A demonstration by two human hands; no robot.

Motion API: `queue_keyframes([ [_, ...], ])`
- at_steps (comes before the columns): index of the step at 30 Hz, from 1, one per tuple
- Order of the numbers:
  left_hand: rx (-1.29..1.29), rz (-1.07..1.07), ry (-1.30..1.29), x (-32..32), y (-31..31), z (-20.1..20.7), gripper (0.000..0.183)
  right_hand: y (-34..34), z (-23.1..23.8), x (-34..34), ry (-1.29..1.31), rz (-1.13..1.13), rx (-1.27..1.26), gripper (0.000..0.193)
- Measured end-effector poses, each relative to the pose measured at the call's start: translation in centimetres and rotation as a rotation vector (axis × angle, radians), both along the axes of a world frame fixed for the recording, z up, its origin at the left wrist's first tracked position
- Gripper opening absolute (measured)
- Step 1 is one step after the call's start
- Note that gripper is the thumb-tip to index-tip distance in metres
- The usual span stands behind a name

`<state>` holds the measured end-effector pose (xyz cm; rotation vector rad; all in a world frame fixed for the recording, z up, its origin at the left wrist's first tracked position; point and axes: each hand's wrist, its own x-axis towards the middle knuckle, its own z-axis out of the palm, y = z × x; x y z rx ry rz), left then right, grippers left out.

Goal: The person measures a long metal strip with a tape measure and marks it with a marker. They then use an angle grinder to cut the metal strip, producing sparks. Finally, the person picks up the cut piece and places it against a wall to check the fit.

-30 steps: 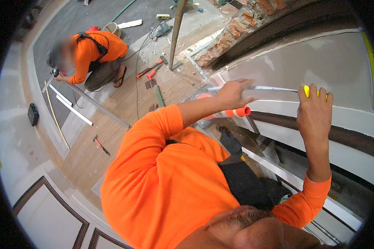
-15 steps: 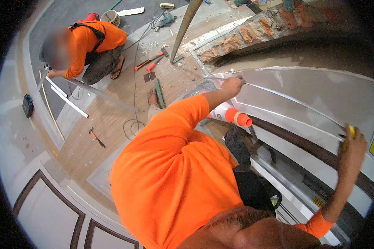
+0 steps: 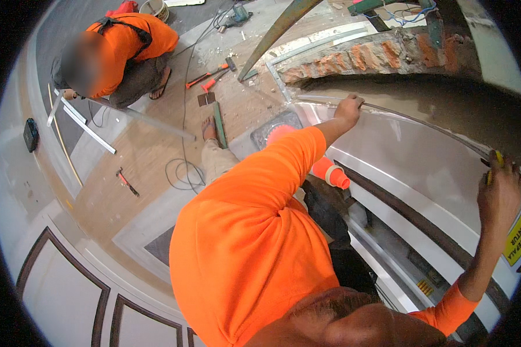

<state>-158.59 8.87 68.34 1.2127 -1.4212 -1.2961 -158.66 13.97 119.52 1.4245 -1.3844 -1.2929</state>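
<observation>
My right hand (image 3: 501,194) is closed around a yellow tape measure (image 3: 494,165) at the far right. Its thin blade (image 3: 425,122) stretches leftward along the upper edge of a smooth grey panel (image 3: 408,147). At the left part of that edge, my left hand (image 3: 348,111) has its fingers closed on the blade; the exact fingertip contact is partly hidden. Both arms wear orange sleeves. Below my left forearm, an orange traffic cone (image 3: 324,170) lies on its side, partly covered by my sleeve. Broken brickwork (image 3: 359,58) borders the recess beyond the panel.
A co-worker in orange (image 3: 139,43) crouches at upper left beside long metal strips (image 3: 90,130). Hammers (image 3: 127,182), a green bar (image 3: 220,124), a drill (image 3: 237,16) and a looping cable (image 3: 185,173) lie on the floor. A slanted metal post (image 3: 269,43) stands near the bricks.
Both hands have moved farther up, with the tape now along the panel's top edge instead of across its face. My left hand has also shifted right. The view has shifted slightly.
</observation>
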Motion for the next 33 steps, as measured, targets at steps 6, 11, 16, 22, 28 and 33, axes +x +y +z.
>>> queue_keyframes([
  [6,-0.021,-0.059,-0.033,-0.9,-1.1,-0.8,0.026,-4.4,-7.4,3.4,-0.075,-0.256,0.025,0.037],
  [11,-0.036,0.033,-0.004,-0.2,-1.8,-2.3,0.024,-6.2,-10.5,2.3,-0.156,-0.144,0.078,0.035],
  [16,0.001,-0.082,-0.031,-0.8,-0.8,-2.2,0.023,-4.5,-11.5,1.6,-0.159,-0.142,0.105,0.034],
  [22,-0.001,-0.144,-0.031,-1.3,-0.6,-2.4,0.026,-3.8,-12.0,2.7,-0.152,-0.12,0.103,0.032],
  [28,-0.014,-0.047,-0.001,-0.6,-1.7,-2.6,0.028,-5.0,-13.0,2.7,-0.223,-0.016,0.08,0.032],
  [33,-0.023,-0.222,0.004,-0.6,0.3,0.4,0.03,-3.7,-12.3,2.1,-0.2,-0.203,0.07,0.032],
])
